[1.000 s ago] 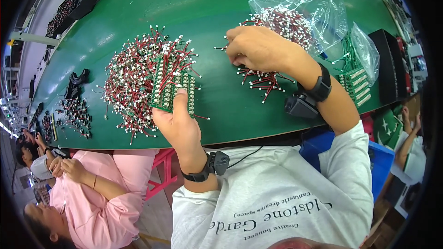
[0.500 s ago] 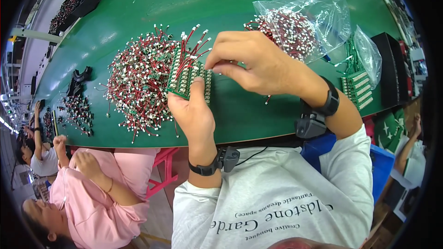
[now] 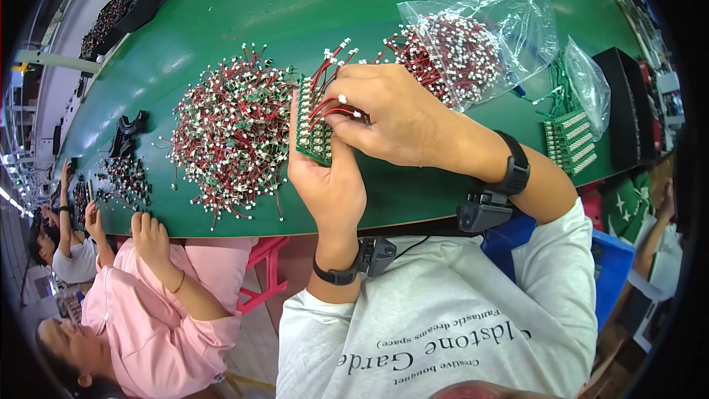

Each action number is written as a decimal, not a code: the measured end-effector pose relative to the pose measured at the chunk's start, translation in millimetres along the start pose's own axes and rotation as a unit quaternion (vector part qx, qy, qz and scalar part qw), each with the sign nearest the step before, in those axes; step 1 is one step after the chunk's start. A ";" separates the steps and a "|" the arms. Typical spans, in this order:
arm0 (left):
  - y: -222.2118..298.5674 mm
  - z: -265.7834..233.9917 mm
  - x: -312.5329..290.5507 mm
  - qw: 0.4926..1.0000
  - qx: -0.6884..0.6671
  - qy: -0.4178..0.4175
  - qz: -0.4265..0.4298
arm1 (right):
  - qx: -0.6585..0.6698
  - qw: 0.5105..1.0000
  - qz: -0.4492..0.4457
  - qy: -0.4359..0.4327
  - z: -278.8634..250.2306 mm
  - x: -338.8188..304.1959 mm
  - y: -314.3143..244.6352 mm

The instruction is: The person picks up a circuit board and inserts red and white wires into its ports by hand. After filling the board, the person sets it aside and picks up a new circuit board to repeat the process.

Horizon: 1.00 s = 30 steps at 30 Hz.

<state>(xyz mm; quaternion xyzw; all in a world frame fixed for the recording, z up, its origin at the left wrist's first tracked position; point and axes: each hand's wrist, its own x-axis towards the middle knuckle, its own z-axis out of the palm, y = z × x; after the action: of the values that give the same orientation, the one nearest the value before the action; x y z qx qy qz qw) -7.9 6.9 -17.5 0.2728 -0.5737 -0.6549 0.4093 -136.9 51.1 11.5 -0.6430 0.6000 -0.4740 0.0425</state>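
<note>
My left hand (image 3: 329, 188) is closed around a green circuit board panel (image 3: 303, 129) set with rows of small pale connectors. The panel is tilted, its long side running up from my palm. Several short red cables (image 3: 322, 72) with white plug ends stand out from its upper part. Over the panel's right side, my right hand (image 3: 402, 112) is closed in a pinch on red cables (image 3: 325, 106), whose white plugs poke out by the fingers. The fingertips themselves are partly hidden. Just left of the panel spreads a big heap of red cables with white ends (image 3: 233, 137).
A clear plastic bag (image 3: 528, 26) partly covers another pile of red cables (image 3: 461, 52). Farther right lie more green connector panels (image 3: 570, 144) beside a black box (image 3: 626, 114). A co-worker in pink (image 3: 159, 318) sits at left, near small dark parts (image 3: 124, 177) on the green table.
Both hands have shifted slightly right with the panel, which is now tilted more edge-on. My right hand has come in over it, with red cables at its fingers. The co-worker's hands moved.
</note>
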 end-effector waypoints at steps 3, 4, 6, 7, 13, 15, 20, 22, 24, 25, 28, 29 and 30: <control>0.6 1.3 -0.4 1.000 0.012 -0.001 0.006 | -0.010 1.000 0.012 -0.012 -2.5 -0.6 -1.9; 1.2 2.1 -0.3 1.000 0.004 -0.011 0.012 | -0.009 1.000 0.012 -0.012 -2.3 -0.4 -2.1; 3.1 3.4 -0.8 1.000 -0.003 -0.020 0.018 | -0.019 1.000 0.010 -0.004 -1.3 0.4 -2.5; 4.5 4.2 -1.2 1.000 0.004 -0.012 0.015 | -0.018 1.000 0.009 -0.004 -1.1 1.1 -3.3; -3.2 3.2 -1.6 0.994 0.080 -0.043 0.066 | -0.032 0.999 0.040 -0.009 -5.5 -3.5 -8.0; -0.3 1.6 -1.6 0.994 0.079 -0.043 0.065 | -0.028 0.999 0.015 0.006 -4.7 -4.2 -9.2; 2.1 -2.8 -4.1 0.991 0.111 -0.048 0.059 | -0.073 0.997 0.037 0.011 -1.1 -4.3 -15.0; 1.1 -5.8 -2.2 0.991 0.117 -0.056 0.039 | -0.091 0.995 0.042 0.010 0.1 -4.7 -15.4; -0.4 -7.0 2.3 0.990 0.123 -0.064 0.020 | -0.101 0.994 0.030 0.012 2.1 -4.6 -8.3; -1.5 -6.6 6.1 0.994 0.091 -0.062 0.019 | -0.101 0.994 0.029 0.012 0.1 -1.8 -4.3; 2.7 -16.2 15.9 0.999 0.043 -0.003 0.019 | -0.010 0.998 0.011 0.060 -8.2 11.6 4.2; 6.7 -23.0 21.3 0.998 0.027 0.054 0.024 | -0.008 0.998 0.011 0.061 -8.5 14.0 7.9; 9.2 -30.9 23.5 0.995 0.023 0.099 0.019 | -0.024 0.999 0.009 0.044 -9.2 13.5 12.3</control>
<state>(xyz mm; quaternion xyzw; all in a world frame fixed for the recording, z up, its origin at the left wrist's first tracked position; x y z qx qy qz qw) 7.6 -29.4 -11.8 0.3348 -0.5506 -0.6032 0.4700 -154.3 41.5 16.4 -0.6173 0.6180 -0.4867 0.0051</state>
